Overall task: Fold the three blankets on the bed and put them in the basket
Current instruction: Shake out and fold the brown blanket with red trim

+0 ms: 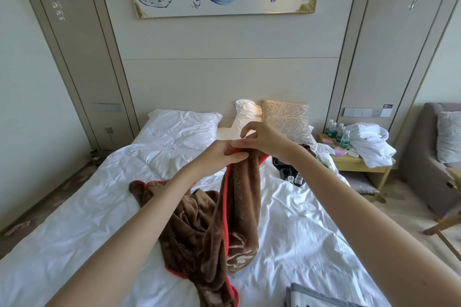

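A brown fleece blanket with a red border hangs from both hands over the white bed. Its lower part lies bunched on the sheet. My left hand grips the blanket's top edge. My right hand pinches the same red edge right beside it, fingers raised. A grey and white blanket shows its corner at the bottom right of the bed. No basket is in view.
Two white pillows and a gold patterned cushion lie at the headboard. Dark items with cables sit on the bed's right side. A nightstand holds water bottles and white towels. A grey armchair stands at the right.
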